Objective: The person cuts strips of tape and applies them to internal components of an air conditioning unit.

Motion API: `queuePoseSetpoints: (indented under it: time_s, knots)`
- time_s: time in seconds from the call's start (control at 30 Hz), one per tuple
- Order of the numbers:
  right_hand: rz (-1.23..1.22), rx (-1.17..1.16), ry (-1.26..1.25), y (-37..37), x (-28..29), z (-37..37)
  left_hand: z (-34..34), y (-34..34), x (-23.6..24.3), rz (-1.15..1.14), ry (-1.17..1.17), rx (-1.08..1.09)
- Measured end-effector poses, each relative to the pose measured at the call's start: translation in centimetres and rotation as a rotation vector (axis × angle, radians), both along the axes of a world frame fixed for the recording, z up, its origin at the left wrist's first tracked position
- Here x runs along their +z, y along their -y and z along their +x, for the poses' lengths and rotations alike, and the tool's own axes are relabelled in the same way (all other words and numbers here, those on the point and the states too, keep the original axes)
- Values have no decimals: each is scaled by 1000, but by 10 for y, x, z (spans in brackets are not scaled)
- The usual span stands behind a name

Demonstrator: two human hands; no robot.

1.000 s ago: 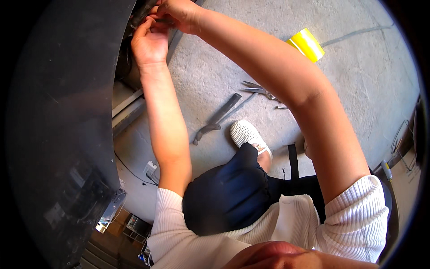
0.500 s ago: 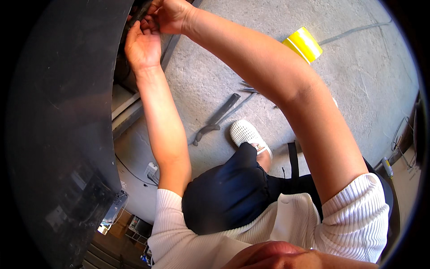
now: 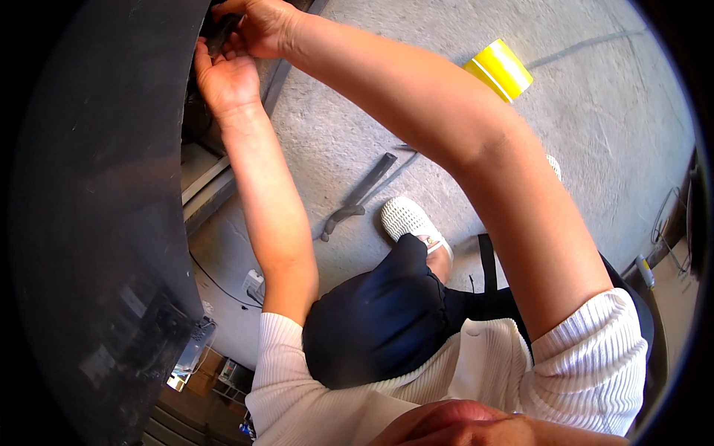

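Both my hands are raised at the upper left, at the opening beside a large black panel (image 3: 111, 186). A dark, tube-like piece (image 3: 222, 33) lies between them, partly covered by my fingers and lost in shadow. My left hand (image 3: 229, 83) has its palm turned up and its fingers curled against the lower side of this piece. From above and to the right, my right hand (image 3: 262, 30) grips the same piece with bent fingers. The fingertips of both hands are partly hidden.
On the concrete floor lie a straight dark tube piece (image 3: 373, 178) and a twisted dark strip (image 3: 342, 218). A yellow tape roll (image 3: 500, 70) stands beyond my right forearm. A metal frame edge (image 3: 204, 189) runs under the panel. My white shoe (image 3: 409, 219) is on the floor.
Both hands have shifted slightly left, deeper toward the panel's opening, with the dark piece still between them. The right forearm has moved left too.
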State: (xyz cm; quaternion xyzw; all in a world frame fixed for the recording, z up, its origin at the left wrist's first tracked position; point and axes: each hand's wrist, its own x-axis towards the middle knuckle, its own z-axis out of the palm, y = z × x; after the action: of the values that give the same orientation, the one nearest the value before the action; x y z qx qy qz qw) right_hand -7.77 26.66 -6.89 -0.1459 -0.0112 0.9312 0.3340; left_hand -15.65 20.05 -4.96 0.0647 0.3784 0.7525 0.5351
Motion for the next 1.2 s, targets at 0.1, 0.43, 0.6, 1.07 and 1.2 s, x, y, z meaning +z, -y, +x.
queuePoseSetpoints:
  time_s: [0.1, 0.43, 0.6, 1.07, 1.2]
  knots:
    - [-8, -79, 51, 5, 6, -7, 3, 6, 4, 9, -15, 41]
    - [-111, -227, 291, 27, 17, 12, 10, 4, 5, -112, 76, -16]
    - [106, -329, 723, 142, 10, 60, -10, 1, -22, 113, -111, -12]
    - [191, -764, 1593, 258, -24, 279, 164, 103, -74, -287, -766, -961]
    - [68, -578, 1627, 237, -25, 320, 198, 109, -97, -246, -783, -1126]
